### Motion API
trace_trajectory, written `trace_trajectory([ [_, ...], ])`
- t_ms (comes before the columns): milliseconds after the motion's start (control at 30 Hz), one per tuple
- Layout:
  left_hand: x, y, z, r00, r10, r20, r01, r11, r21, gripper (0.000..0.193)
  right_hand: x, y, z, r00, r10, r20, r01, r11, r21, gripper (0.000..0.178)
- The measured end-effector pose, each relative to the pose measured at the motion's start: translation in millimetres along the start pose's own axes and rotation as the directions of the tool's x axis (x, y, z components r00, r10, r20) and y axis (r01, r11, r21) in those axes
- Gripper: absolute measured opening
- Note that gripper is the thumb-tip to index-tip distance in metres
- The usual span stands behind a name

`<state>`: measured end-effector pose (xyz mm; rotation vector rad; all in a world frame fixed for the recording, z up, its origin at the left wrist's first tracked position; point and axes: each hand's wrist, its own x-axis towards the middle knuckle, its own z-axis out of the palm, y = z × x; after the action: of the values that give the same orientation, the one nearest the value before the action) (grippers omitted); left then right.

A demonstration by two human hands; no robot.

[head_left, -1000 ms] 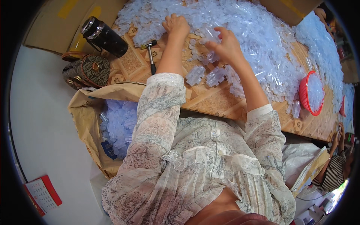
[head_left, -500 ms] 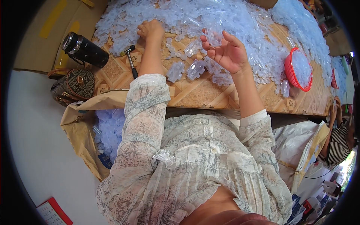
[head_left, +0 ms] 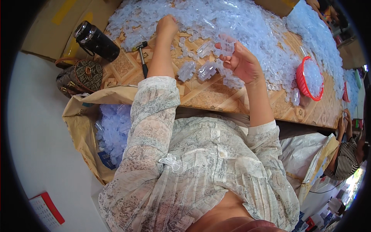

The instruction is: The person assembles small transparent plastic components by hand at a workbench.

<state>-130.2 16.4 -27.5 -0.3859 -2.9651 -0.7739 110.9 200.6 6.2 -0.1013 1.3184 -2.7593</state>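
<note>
Take the hammer (head_left: 143,62) on the wooden-patterned table (head_left: 201,94) as our mark, because everything here is happening to its right! The left hand (head_left: 167,26) is up there, past the hammer's head and to the right, at the heap of clear plastic (head_left: 216,17); the fingers are bent out of sight, so I can't tell whether they've got anything. And the right hand (head_left: 244,62), well to the right of the hammer: palm showing, fingers curled, and yes, a clear plastic piece (head_left: 227,45) held up at the fingertips!

Between hammer and right hand, small round discs (head_left: 185,51) lie scattered, with loose clear pieces (head_left: 207,70) nearer the table's front edge. Far right of the hammer sits a red basket (head_left: 299,77), filled with plastic.

Now left of the hammer: a black bottle (head_left: 101,44), then a brown patterned bag (head_left: 88,75) beside it. And on the person's side of the hammer, lower left, a brown paper sack (head_left: 79,135) gapes, plastic pieces (head_left: 114,127) piled inside.
</note>
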Motion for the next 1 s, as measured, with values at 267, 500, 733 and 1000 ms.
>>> trace_trajectory([
  [267,-56,68,-4,0.997,0.063,0.052,0.030,0.311,-0.950,0.022,-3,0,8,0.875,-0.441,-0.200,0.124,0.603,-0.788,0.058],
  [500,-136,99,-23,0.970,0.048,0.239,0.234,0.089,-0.968,0.026,-6,7,26,0.785,-0.599,-0.157,0.057,0.322,-0.945,0.053],
  [733,-133,64,-26,0.826,0.422,0.374,0.486,-0.195,-0.852,0.036,1,11,30,0.820,-0.532,-0.211,-0.035,0.321,-0.946,0.053],
  [1000,-130,64,-28,0.844,0.411,0.344,0.459,-0.223,-0.860,0.037,10,12,28,0.784,-0.602,-0.151,0.000,0.243,-0.970,0.054],
])
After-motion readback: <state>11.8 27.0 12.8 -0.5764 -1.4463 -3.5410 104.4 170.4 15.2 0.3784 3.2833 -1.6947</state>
